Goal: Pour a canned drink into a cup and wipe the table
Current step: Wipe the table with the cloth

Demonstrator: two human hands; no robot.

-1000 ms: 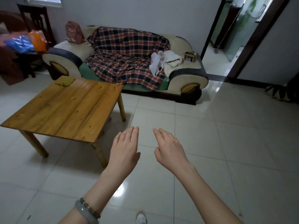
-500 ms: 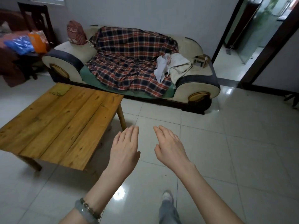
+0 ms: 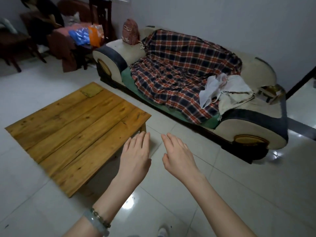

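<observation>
A low wooden table (image 3: pixel 73 129) of wide planks stands at the left on the tiled floor. A folded yellow-green cloth (image 3: pixel 91 91) lies on its far corner. My left hand (image 3: pixel 136 157) hovers palm down, fingers straight, just off the table's right corner and holds nothing. My right hand (image 3: pixel 179 153) floats beside it over the floor, fingers straight and empty too. No can and no cup are in view.
A sofa (image 3: pixel 256 134) draped with a plaid blanket (image 3: pixel 179 65) stands behind the table, with a pink backpack (image 3: pixel 130 34) on its left arm and white bags (image 3: pixel 220 89) at its right end. Dark chairs (image 3: pixel 15 45) with bags (image 3: pixel 80 36) fill the far left. Glossy tiles (image 3: pixel 239 185) stretch to the right.
The view has swung left and closer to the table; the doorway has left the frame and the chairs have come in. Both hands keep their flat, empty pose.
</observation>
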